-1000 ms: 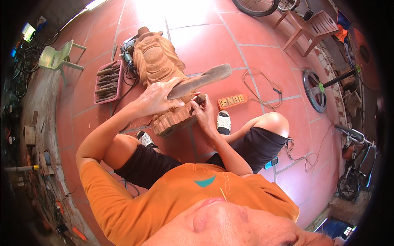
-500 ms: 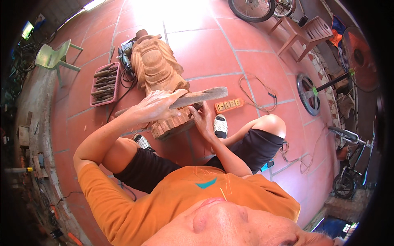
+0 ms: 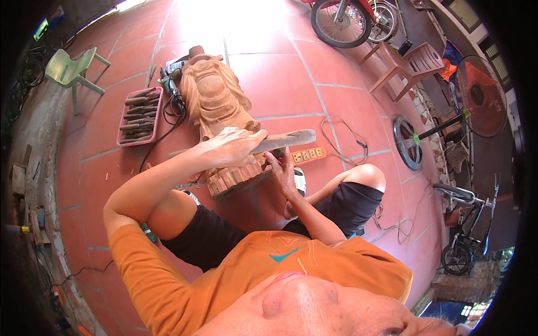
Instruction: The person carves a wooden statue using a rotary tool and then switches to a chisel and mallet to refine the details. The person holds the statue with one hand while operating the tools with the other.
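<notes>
Seated on the red tile floor (image 3: 358, 73), legs spread around a carved wooden statue (image 3: 216, 101) lying on its back with its base (image 3: 235, 176) toward the body. Left hand (image 3: 235, 147) closed around the handle end of a flat wooden mallet (image 3: 286, 141), held level across the statue's lower part. Right hand (image 3: 282, 171) just under the mallet, fingers pinched against the carved base, gripping something thin there, likely a chisel, though too hidden to tell for sure.

Compared with a second ago: much the same grip on both sides, mallet at nearly the same angle and height, right hand at the same spot on the base. Main shift is in the view, tipped up a little so more of the floor beyond shows. Reads as steady, repeated work on one patch of the base, not a change of tool or place.

Around the work: a pink tray (image 3: 120, 134) of wooden-handled carving tools left of the statue, a black cable (image 3: 168, 120) looping beside it, an orange power strip (image 3: 308, 155) just past the mallet's tip, a white shoe (image 3: 300, 182) near the right knee. Farther off, a green plastic chair (image 3: 70, 70), a brown plastic chair (image 3: 412, 64), a motorbike wheel (image 3: 342, 22) and a standing fan (image 3: 479, 95).
</notes>
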A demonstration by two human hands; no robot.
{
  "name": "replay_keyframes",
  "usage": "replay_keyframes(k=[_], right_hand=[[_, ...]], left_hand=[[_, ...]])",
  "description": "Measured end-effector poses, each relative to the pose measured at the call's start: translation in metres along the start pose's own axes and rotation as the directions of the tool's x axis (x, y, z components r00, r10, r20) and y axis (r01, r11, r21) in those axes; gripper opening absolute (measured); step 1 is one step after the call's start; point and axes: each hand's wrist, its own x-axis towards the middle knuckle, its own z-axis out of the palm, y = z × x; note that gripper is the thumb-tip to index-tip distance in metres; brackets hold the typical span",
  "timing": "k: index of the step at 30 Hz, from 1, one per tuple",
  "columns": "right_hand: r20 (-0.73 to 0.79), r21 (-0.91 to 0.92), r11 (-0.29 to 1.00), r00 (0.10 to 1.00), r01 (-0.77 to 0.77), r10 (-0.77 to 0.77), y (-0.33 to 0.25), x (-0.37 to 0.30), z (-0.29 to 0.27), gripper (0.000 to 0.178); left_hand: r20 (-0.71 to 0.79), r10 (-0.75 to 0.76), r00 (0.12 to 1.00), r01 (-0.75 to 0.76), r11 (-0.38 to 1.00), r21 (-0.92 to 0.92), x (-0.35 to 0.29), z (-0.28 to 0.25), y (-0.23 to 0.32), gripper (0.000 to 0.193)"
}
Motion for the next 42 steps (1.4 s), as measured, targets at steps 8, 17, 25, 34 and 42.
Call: replay_keyframes(k=[8, 17, 25, 34, 42], right_hand=[[0.030, -0.016, 0.999, 0.999, -0.031, 0.031, 0.000, 0.000, 0.001, 0.022], [0.031, 0.010, 1.000, 0.999, -0.008, 0.008, 0.005, -0.001, -0.004, 0.024], [0.009, 0.039, 0.999, 1.000, -0.027, 0.027, 0.004, -0.006, -0.003, 0.017], [0.011, 0.020, 1.000, 1.000, -0.002, 0.002, -0.001, -0.009, -0.003, 0.016], [0.017, -0.029, 1.000, 1.000, 0.004, -0.004, -0.001, -0.009, -0.004, 0.015]], left_hand=[[-0.022, 0.048, 0.999, -0.047, 0.998, 0.033, -0.001, 0.002, -0.006, 0.074], [-0.052, 0.071, 0.996, -0.071, 0.997, -0.010, 0.001, 0.006, -0.004, 0.069], [0.026, 0.040, 0.999, -0.040, 0.999, -0.027, -0.001, -0.003, 0.009, 0.062], [0.009, 0.035, 0.999, -0.035, 0.999, -0.022, -0.001, 0.005, 0.003, 0.073], [-0.034, 0.078, 0.996, -0.079, 0.997, -0.012, -0.003, 0.010, -0.001, 0.079]])
